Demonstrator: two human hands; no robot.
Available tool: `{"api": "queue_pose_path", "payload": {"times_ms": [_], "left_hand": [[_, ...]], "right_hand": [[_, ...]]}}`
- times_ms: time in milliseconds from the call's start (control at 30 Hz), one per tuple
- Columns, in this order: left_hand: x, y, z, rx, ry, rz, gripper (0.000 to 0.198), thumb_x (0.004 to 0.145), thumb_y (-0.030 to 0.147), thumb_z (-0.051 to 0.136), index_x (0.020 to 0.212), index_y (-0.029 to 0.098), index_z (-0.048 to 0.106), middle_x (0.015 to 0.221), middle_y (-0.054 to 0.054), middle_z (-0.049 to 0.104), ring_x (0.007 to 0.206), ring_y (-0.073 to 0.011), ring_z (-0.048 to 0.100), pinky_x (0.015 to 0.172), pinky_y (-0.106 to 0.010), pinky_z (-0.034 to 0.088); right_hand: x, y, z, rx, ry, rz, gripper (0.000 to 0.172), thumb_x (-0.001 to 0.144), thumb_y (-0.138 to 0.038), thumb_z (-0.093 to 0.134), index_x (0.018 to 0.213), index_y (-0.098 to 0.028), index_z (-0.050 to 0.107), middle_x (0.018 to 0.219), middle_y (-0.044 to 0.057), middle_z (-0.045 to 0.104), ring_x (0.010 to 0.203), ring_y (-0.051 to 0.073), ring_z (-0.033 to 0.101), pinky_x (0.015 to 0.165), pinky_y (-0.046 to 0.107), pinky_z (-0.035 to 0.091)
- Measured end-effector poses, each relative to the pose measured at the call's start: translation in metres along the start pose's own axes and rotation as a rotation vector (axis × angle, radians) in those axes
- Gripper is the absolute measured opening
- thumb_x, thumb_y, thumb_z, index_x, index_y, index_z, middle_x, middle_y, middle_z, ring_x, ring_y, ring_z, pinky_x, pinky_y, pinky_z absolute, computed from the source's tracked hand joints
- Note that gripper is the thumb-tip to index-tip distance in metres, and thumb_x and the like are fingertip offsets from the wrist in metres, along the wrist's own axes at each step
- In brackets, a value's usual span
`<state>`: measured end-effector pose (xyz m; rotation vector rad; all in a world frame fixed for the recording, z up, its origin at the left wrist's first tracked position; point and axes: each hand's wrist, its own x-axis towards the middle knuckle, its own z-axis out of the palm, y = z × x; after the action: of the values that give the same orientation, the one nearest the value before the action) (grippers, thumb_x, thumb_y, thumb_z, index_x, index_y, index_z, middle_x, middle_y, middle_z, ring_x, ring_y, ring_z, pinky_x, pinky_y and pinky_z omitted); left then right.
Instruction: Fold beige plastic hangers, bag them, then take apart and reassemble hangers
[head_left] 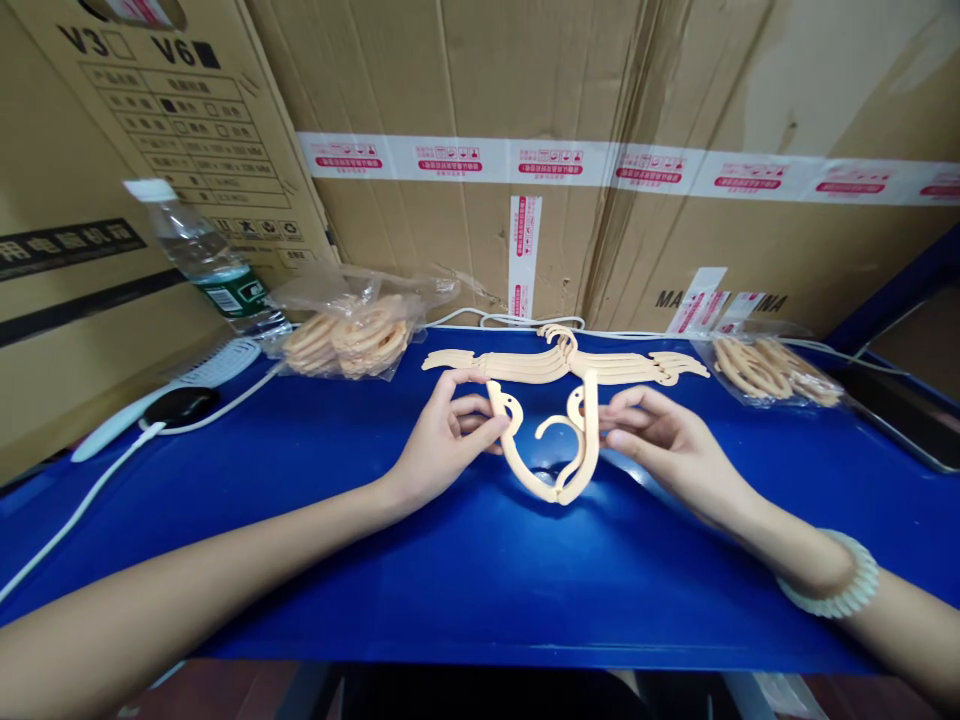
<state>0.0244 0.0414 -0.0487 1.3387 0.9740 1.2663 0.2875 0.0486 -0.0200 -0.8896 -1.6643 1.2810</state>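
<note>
**Folded cream plastic hanger [591,438] between left hand [442,435] and right hand [671,455]**

Head view: on my feed, the hanger is over the middle of the glossy blue surface [480,590], its two arms bent up into a V with the curved hook between them. I can't tell whether its lower point touches down. My left hand's grip is clamped on the left arm, thumb in front. My right hand's fingertips are at the outer side of the right arm; I can't tell whether that grip has closed on it. A pale beaded bracelet [840,585] circles the right wrist.

Beyond, near the far edge, I see a row of spread cream plastic hangers [525,367]. A clear bag of cream hangers [367,340] lies toward the far left corner, beside a clear plastic bottle with a green label [202,255]; a second clear bag of cream pieces [772,372] lies toward the far right corner. A dark flat phone-like device [904,418] is at the right edge, and a light-blue hairbrush [217,365] near the left edge.
</note>
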Motion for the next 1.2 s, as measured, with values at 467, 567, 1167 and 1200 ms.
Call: {"api": "queue_pose_path", "payload": {"times_ms": [467, 567, 1167, 1200], "left_hand": [[-0.008, 0.001, 0.002, 0.101, -0.036, 0.107, 0.021, 0.084, 0.031, 0.075, 0.084, 0.017, 0.060, 0.089, -0.004, 0.068, 0.086, -0.0184, 0.070, 0.073, -0.028, 0.062], [-0.009, 0.000, 0.002, 0.128, -0.105, 0.089, 0.018, 0.086, 0.032, 0.073, 0.095, 0.017, 0.068, 0.108, -0.008, 0.071, 0.103, -0.0234, 0.070, 0.085, -0.033, 0.061], [-0.013, -0.002, 0.000, 0.209, -0.354, 0.168, 0.043, 0.094, 0.017, 0.058, 0.137, 0.019, 0.056, 0.140, -0.014, 0.062, 0.127, -0.0288, 0.062, 0.109, -0.047, 0.052], [-0.013, -0.002, -0.001, 0.277, -0.353, 0.225, 0.045, 0.094, 0.016, 0.057, 0.139, 0.020, 0.056, 0.144, -0.013, 0.059, 0.133, -0.0292, 0.057, 0.114, -0.049, 0.046]], "right_hand": [[-0.005, -0.004, 0.005, -0.181, -0.391, -0.017, 0.041, 0.096, -0.036, 0.066, 0.137, -0.028, 0.063, 0.150, 0.009, 0.054, 0.134, 0.026, 0.055, 0.112, 0.046, 0.046], [-0.005, -0.005, 0.004, -0.191, -0.374, -0.029, 0.040, 0.096, -0.037, 0.067, 0.135, -0.029, 0.065, 0.149, 0.009, 0.054, 0.136, 0.028, 0.052, 0.113, 0.048, 0.045], [-0.007, 0.001, 0.000, -0.504, -0.438, -0.267, 0.049, 0.102, -0.027, 0.056, 0.149, -0.034, 0.048, 0.152, 0.008, 0.051, 0.143, 0.027, 0.043, 0.117, 0.053, 0.039], [-0.006, 0.002, -0.001, -0.565, -0.444, -0.299, 0.050, 0.103, -0.027, 0.053, 0.152, -0.034, 0.044, 0.153, 0.008, 0.049, 0.144, 0.027, 0.042, 0.118, 0.054, 0.037]]}}
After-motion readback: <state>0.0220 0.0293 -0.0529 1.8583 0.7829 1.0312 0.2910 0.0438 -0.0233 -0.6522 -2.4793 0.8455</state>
